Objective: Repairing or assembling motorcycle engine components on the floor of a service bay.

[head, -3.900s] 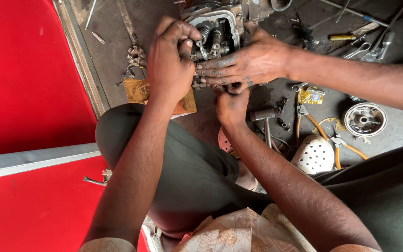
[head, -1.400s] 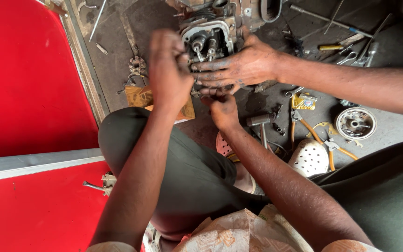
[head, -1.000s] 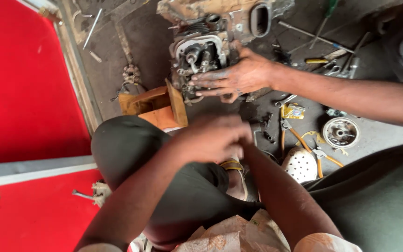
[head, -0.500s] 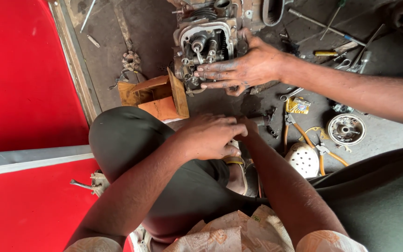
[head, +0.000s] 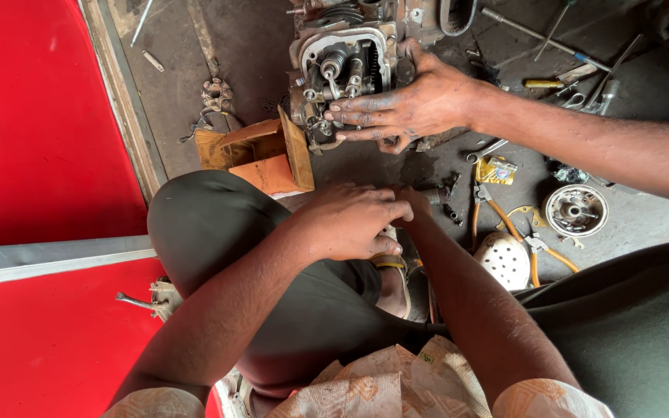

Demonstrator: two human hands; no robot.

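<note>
The small engine (head: 346, 66) sits on the grimy floor (head: 257, 46) with its open valve end facing up toward the camera; its long axis runs away from the person, toward the top of the view. Two valve springs show inside the open head. A co-worker's hand (head: 408, 104) lies flat against the engine's near right side, fingers spread and greasy.

Below the engine, over the person's bent knee (head: 210, 224), the left hand (head: 350, 220) rests palm down with fingers loosely curled; whether it pinches anything cannot be told. The right hand (head: 412, 203) is mostly hidden beneath it, so its grip cannot be told either.

Left of the engine stands one open cardboard box (head: 261, 155), tipped on its side; its contents are not visible. Right of the engine lie one pair of orange-handled pliers (head: 497, 217), one round metal part (head: 576, 210) and one white perforated cover (head: 505, 259).
</note>
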